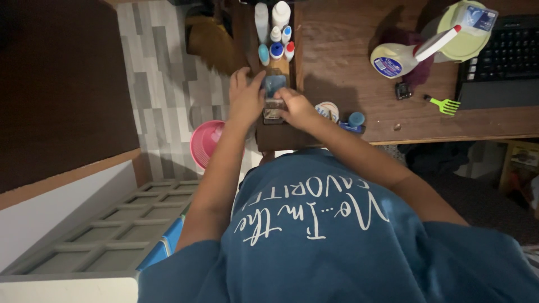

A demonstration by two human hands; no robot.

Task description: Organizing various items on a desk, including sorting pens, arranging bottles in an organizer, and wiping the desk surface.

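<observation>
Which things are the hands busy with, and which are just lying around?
In use:
- left hand and right hand, both on the small clear container

Just lying about:
- row of small bottles beyond the hands
- white spray bottle, lying on its side
- green fork
- black keyboard
- pink basket on the floor

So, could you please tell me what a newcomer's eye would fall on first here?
Probably the two hands meeting at the wooden desk's edge: the left hand and right hand both grip a small clear rectangular container. Next, the row of small white bottles with coloured caps just beyond, and the white spray bottle lying at upper right.
</observation>
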